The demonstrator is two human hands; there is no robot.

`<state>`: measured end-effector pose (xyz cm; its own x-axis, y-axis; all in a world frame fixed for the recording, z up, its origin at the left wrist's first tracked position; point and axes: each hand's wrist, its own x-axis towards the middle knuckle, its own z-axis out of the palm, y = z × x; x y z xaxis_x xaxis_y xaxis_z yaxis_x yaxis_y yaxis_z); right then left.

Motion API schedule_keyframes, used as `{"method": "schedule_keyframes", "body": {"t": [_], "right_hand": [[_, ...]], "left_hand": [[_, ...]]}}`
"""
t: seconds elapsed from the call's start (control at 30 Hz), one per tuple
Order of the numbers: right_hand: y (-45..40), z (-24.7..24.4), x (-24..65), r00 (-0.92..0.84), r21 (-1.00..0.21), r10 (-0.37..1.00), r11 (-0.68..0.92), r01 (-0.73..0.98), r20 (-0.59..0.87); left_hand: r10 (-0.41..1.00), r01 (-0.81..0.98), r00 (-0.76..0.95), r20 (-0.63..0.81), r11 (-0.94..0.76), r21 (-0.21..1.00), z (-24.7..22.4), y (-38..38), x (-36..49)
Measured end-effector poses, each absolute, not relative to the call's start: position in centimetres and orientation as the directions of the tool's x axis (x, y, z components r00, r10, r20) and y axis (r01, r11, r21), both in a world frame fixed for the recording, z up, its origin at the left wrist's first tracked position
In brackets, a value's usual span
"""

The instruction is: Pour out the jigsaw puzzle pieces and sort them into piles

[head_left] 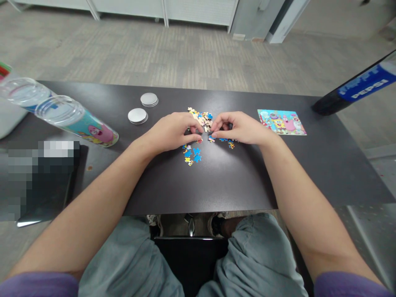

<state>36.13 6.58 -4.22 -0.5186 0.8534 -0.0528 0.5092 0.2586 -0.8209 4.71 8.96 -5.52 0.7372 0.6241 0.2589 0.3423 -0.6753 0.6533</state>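
Note:
Small jigsaw pieces (202, 117) lie in a pile on the dark table, between and beyond my two hands. My left hand (177, 131) is closed at the pile's left side, thumb and fingers around a small reddish piece (199, 140). Opposite it, my right hand (236, 128) pinches a blue piece (211, 139) at its fingertips. Several blue and yellow pieces (192, 155) are spread nearer to me, below my left hand. More pieces (231, 143) show just under my right hand. A colourful cartoon picture card (286, 123) lies flat to the right.
Two stacks of round silvery discs (137, 116) sit left of my hands. Clear cartoon-printed cylinders (80, 123) and a dark flat object (49, 181) are at the left. A Pepsi bottle (355, 88) stands at the far right. The table's front edge (201, 212) is near my knees.

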Motion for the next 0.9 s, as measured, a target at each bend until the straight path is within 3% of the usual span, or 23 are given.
{"method": "schedule_keyframes", "body": {"t": [0.43, 0.63, 0.9], "right_hand": [[5.6, -4.9, 33.6, -0.583, -0.645, 0.809, 0.484, 0.592, 0.072], [6.8, -5.0, 35.8, -0.432, -0.586, 0.881, 0.456, 0.669, 0.193], [6.7, -6.1, 35.1, -0.443, -0.529, 0.880, 0.461, 0.713, 0.170]], "left_hand": [[0.607, 0.364, 0.793, 0.056, -0.545, 0.755, -3.9, 9.6, 2.7], [0.638, 0.339, 0.745, 0.197, -0.615, 0.712, -4.8, 9.1, 3.9], [0.614, 0.314, 0.748, 0.252, -0.662, 0.681, -6.2, 8.5, 5.4]]}}
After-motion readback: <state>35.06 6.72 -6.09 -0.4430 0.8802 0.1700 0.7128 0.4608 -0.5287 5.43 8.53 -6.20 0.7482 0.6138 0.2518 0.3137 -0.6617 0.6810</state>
